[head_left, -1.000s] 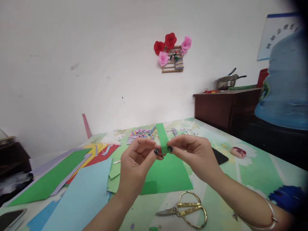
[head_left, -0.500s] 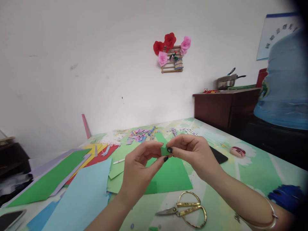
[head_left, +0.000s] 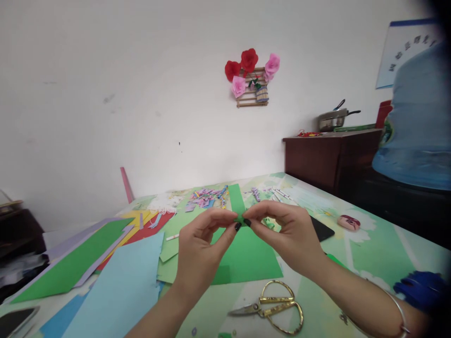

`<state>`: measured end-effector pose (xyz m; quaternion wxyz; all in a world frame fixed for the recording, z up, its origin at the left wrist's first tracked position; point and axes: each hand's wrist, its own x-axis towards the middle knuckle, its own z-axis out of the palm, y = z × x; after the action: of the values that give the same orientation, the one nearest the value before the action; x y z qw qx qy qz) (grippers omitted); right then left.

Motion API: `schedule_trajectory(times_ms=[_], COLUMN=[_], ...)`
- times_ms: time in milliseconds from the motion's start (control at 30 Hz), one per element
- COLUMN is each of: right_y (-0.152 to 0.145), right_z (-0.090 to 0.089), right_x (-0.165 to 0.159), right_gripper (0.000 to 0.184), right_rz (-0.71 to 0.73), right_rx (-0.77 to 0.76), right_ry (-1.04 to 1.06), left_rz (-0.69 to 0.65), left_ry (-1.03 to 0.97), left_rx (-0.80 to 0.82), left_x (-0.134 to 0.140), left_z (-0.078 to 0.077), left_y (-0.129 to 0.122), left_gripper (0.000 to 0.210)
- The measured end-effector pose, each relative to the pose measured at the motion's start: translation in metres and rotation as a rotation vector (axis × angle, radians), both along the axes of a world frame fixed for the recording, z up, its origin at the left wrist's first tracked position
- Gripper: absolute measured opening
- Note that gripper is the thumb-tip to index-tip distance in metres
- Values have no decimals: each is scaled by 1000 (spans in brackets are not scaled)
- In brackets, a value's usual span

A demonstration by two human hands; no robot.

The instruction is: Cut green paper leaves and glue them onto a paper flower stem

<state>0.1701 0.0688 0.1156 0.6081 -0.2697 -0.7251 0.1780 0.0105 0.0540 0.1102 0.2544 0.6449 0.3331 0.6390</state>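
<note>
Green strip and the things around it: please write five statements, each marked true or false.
1. The left hand and the right hand hold the green strip. True.
2. The scissors lie on the table. True.
3. The light-blue paper is to the right of the scissors. False: it is to their left.
4. The pan stands beside the scissors. False: it is on the brown cabinet.
5. The flowers are all red. False: two are pink.
</note>
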Motion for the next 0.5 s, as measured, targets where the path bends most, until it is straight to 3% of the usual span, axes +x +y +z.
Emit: schedule_trajectory(times_ms=[500], right_y=[2], right_z=[-10], right_x=[-3], right_gripper=[15], right_rz=[-225], right_rx=[449], right_ry=[-210], left_rz=[99], left_ry=[16], left_rx=[86], left_x=[1], left_z=[-1], left_y=[0], left_gripper=[19])
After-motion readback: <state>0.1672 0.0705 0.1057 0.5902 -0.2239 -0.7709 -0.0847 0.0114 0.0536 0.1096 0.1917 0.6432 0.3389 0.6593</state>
